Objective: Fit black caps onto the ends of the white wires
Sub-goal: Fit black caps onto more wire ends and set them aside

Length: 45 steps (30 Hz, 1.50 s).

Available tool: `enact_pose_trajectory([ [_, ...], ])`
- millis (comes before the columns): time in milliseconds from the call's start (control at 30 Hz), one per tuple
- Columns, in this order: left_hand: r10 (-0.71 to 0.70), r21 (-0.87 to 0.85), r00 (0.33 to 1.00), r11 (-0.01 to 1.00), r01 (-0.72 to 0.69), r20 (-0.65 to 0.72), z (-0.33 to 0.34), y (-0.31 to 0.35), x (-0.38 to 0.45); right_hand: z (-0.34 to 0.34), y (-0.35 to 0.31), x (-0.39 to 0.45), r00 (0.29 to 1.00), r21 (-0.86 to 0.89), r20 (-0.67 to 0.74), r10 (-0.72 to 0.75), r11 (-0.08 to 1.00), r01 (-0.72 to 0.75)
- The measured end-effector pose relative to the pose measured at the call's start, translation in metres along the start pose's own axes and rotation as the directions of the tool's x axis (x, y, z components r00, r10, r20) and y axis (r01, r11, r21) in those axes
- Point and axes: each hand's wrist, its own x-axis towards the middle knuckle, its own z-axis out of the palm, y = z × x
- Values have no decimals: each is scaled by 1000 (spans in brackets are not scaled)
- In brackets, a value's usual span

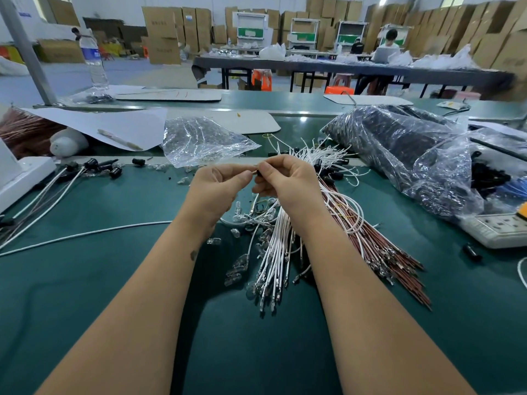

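Two bare forearms reach up from the near edge over the green table (119,280). At far left, a few white wires with black caps already on them (71,173) lie beside a white stand (25,172), loose caps scattered just past them. Behind these sits a sheet of white paper (119,124) with a pen on it, and a water bottle (95,64) stands farther back. Left of centre a clear plastic bag (199,141) lies mostly flat, dark specks showing through it; what they are cannot be told.

At centre the left hand (216,189) is curled, thumb and forefinger pinching something small whose tip barely shows. Touching it, the right hand (285,183) pinches a small black cap (259,173), a short dark cylinder, held above the table. Under both hands the bundle of white wires (273,252) fans toward the camera, metal terminals at the near ends, small clear glass bulbs (236,269) strewn beside it. Just right lies a bundle of brown wires (385,246). Farther right a large crumpled plastic bag (405,149) holds a mass of black parts, and a white power strip (496,229) sits at the edge.
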Motion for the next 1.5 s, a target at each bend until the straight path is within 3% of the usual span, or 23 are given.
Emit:
enact_pose_trajectory([
  [167,89,17,989,996,-88,-121,11,1,-1,-5,-11,1,999,-336,6,-47,941,47],
  [300,103,107,980,991,-86,-172,17,-5,-1,-37,-26,5,966,-446,-235,-106,895,-10],
  [400,131,178,980,978,-104,-150,21,-6,-1,-76,-32,10,901,-503,-425,-90,851,-152],
  [533,145,225,982,968,-115,-119,24,-6,-1,-114,-21,6,878,-720,-477,33,559,-412],
  [633,150,248,982,961,-118,-114,24,-7,0,-114,-13,3,891,-786,-412,190,421,-453],
  [800,167,253,976,959,-128,-139,24,-11,1,-104,-6,7,908,-779,-343,239,468,-417],
  [1033,86,114,987,991,-70,-137,14,-1,3,-100,-8,10,876,-744,-398,273,463,-482],
  [1233,-27,-63,943,998,7,-330,-13,0,11,-98,-13,-1,815,-661,-579,34,565,-493],
  [1333,-40,-60,923,998,18,-382,-20,-3,13,-91,-24,1,791,-684,-580,-193,643,-345],
  [1500,-3,7,936,1000,6,-352,-17,-8,11,-38,-42,16,840,-708,-368,-399,706,25],
])
